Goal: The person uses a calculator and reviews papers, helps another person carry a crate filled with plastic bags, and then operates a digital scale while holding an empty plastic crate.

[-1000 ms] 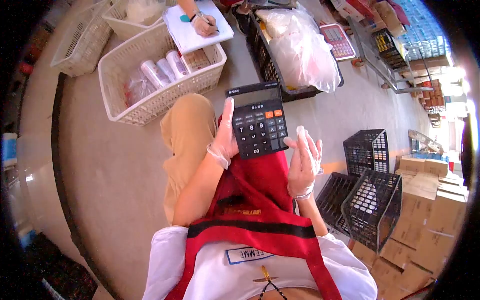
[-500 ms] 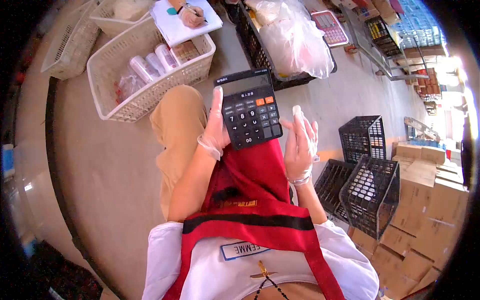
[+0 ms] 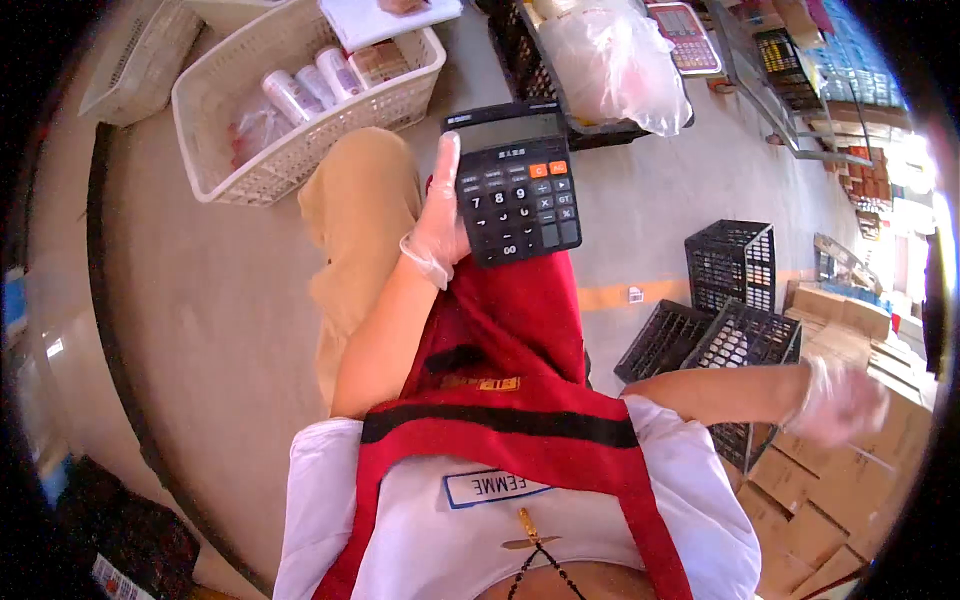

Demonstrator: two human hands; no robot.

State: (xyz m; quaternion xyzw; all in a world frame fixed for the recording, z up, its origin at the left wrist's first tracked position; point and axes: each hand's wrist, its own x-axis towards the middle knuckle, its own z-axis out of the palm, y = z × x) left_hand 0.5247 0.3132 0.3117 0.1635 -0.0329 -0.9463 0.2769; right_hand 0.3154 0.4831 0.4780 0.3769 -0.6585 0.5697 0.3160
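A black desk calculator (image 3: 515,200) with grey and orange keys is held over my lap by my left hand (image 3: 443,215), thumb along its left edge and the other fingers hidden beneath. My left hand wears a clear thin glove. Out to the far right, my right hand (image 3: 848,402), also gloved, is stretched away from my body in front of the stacked cardboard boxes. Motion smears its fingers, so their shape is unclear. My lap is covered by a red apron (image 3: 520,300).
A white crate (image 3: 310,150) with several cylindrical packages stands front left. Paper (image 3: 390,20) lies over its rim, with part of another person's hand (image 3: 402,4). A black crate (image 3: 515,70) holds a plastic bag (image 3: 615,65). Black crates (image 3: 730,265) and cardboard boxes (image 3: 830,490) stand right.
My right hand has swung from beside the calculator out to the far right. My left hand still holds the calculator. The view has shifted slightly, and the other person's hand is mostly out of frame.
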